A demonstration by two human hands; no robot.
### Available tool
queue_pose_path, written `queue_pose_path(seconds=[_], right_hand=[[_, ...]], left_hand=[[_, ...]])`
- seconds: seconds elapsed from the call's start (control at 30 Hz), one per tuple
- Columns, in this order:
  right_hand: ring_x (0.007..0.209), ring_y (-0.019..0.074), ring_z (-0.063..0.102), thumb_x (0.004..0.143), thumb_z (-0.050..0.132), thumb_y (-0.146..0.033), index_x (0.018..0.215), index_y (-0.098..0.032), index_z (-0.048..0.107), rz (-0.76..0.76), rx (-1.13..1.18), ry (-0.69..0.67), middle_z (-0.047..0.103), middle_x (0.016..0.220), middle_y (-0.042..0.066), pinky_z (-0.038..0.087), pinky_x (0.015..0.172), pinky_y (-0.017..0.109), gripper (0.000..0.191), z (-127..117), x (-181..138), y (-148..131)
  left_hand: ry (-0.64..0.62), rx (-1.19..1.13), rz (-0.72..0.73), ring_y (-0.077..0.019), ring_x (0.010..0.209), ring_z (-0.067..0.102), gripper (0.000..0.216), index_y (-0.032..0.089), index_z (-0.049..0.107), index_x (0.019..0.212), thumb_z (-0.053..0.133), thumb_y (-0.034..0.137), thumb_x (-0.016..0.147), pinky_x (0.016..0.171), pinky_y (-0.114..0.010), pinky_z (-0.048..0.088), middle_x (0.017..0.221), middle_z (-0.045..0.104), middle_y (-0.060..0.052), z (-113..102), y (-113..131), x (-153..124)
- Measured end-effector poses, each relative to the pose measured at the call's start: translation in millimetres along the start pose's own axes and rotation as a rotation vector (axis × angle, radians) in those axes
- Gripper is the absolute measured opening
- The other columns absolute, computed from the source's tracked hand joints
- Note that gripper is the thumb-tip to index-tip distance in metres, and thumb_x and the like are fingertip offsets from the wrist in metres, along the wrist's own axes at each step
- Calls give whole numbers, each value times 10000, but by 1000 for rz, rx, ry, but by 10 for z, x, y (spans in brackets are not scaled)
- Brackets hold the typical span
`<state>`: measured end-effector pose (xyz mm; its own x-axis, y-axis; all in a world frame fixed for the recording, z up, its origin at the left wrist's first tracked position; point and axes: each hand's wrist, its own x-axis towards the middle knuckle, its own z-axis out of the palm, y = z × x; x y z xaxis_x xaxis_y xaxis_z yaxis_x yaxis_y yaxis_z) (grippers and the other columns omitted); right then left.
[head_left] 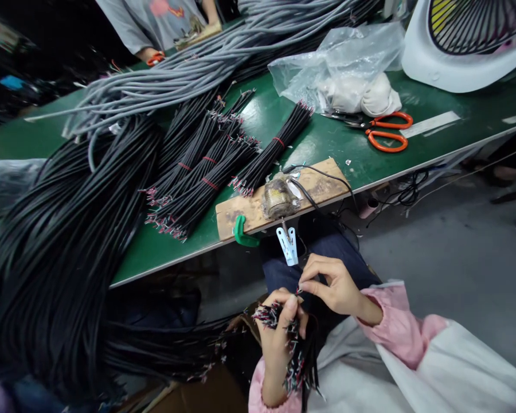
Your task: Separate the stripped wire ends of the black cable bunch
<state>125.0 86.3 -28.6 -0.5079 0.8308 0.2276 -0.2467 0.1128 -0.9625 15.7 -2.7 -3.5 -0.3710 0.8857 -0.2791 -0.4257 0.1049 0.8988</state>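
Note:
My left hand (279, 330) is wrapped round a bundle of black cables (298, 355) whose stripped ends show small red, white and black wires. Just above it, my right hand (330, 282) pinches the fine wire end of one cable between thumb and forefinger. Both hands are over my lap, in front of the table edge. Beyond them, a light blue clothes peg (288, 245) hangs from a small motor-like device (278, 198) on a wooden board (327, 178). A green clamp (243, 232) grips the board's edge.
Tied bundles of short black cables (279, 143) lie on the green table (318, 146). Long black cables (69, 246) drape over its left side, grey cables (167, 80) behind. Orange-handled scissors (389, 129), a plastic bag (339, 57) and a fan (447, 63) stand right. Another person (155, 26) sits opposite.

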Motion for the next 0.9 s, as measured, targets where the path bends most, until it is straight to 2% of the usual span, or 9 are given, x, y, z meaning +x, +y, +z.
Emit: queue_pose_path(seconds=[0.13, 0.23, 0.37, 0.47, 0.57, 0.67, 0.73, 0.8, 0.9], right_hand=[[720, 151, 588, 864, 634, -320, 847, -140, 705, 46, 108, -46, 663, 783, 67, 470, 676, 284, 194, -30, 3, 12], [721, 157, 581, 764, 739, -378, 943, -143, 712, 24, 100, -45, 686, 841, 81, 476, 666, 285, 297, -9, -5, 8], [680, 160, 587, 794, 719, -235, 790, -158, 716, -78, -27, 60, 694, 729, 62, 465, 679, 311, 77, 62, -22, -47], [686, 161, 579, 833, 664, -186, 756, -162, 694, -116, -92, 104, 677, 718, 56, 447, 721, 335, 85, 86, -31, -78], [701, 155, 557, 849, 642, -258, 769, -150, 671, 9, 79, 21, 631, 740, 53, 439, 685, 305, 137, 84, -28, -53], [630, 121, 517, 796, 690, -364, 718, -130, 632, 279, 451, -96, 568, 691, 18, 407, 600, 251, 253, 85, 4, 15], [571, 94, 478, 736, 741, -395, 676, -123, 615, 416, 628, -100, 540, 634, -9, 376, 564, 224, 306, 82, 55, 56], [550, 80, 450, 724, 755, -403, 674, -120, 627, 440, 640, -33, 534, 600, -21, 353, 554, 212, 314, 71, 135, 76], [595, 92, 464, 817, 653, -477, 726, -114, 669, 369, 530, -3, 575, 631, 6, 363, 585, 223, 374, 71, 304, 73]], left_hand=[[-45, -13, -48, -46, 341, 485, 192, 158, 645, 672, 663, 286, 814, 373, -173, 316, 587, 546, 44, -70, 29, 51], [-48, -20, -38, -48, 333, 466, 221, 157, 618, 641, 664, 292, 810, 365, -182, 304, 576, 539, 45, -66, 38, 59], [-12, 60, 13, -61, 366, 471, 240, 154, 586, 616, 654, 265, 818, 400, -189, 329, 518, 498, 53, -28, 42, 41], [-1, 61, -3, -61, 370, 474, 230, 154, 587, 624, 657, 261, 816, 412, -192, 338, 526, 507, 52, -37, 38, 44], [-38, 10, -48, -52, 335, 455, 236, 154, 598, 622, 666, 287, 804, 374, -186, 303, 550, 523, 48, -61, 41, 64], [-80, 22, -42, -58, 343, 462, 226, 159, 614, 609, 678, 275, 792, 379, -192, 311, 550, 533, 43, -63, 68, 81], [-94, 87, 5, -69, 381, 483, 207, 159, 631, 597, 688, 237, 780, 407, -200, 335, 545, 539, 36, -57, 97, 89], [-95, 154, 60, -80, 423, 504, 164, 164, 662, 612, 696, 197, 769, 439, -209, 358, 549, 550, 28, -54, 127, 97], [-87, 166, 118, -97, 468, 534, 86, 182, 697, 656, 719, 154, 734, 467, -221, 387, 586, 573, 23, -58, 171, 123]])
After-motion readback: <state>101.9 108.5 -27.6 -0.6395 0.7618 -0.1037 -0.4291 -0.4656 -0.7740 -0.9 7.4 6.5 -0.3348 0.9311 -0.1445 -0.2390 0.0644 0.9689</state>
